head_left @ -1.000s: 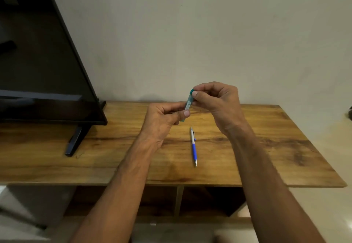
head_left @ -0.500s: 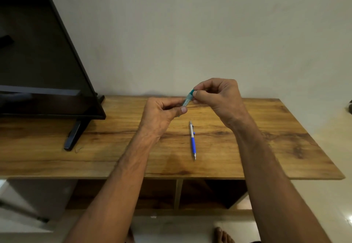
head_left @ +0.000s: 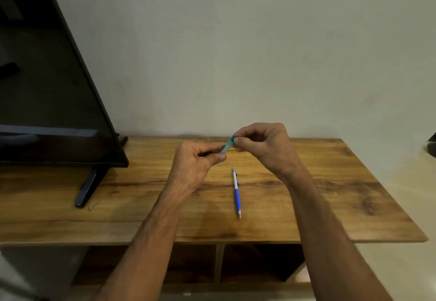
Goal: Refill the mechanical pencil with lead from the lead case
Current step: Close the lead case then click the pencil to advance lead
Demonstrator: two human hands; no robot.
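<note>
Lead case (head_left: 227,146) sits pinched in the left hand (head_left: 195,161) above the table (head_left: 330,194); right hand (head_left: 262,142) nips its teal cap, apparently closed. Ease it off gently, case level. Pencil (head_left: 236,193) lies below on the wood

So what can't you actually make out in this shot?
All in the head view:
- lead case: the left hand and right hand pinch it and cover most of it, so whether it is open, or any lead is out, cannot be told.
- mechanical pencil: too small to see any lead at its tip.
- television: cut off by the left and top edges.
- dark object: cut off by the right edge, unidentifiable.
</note>
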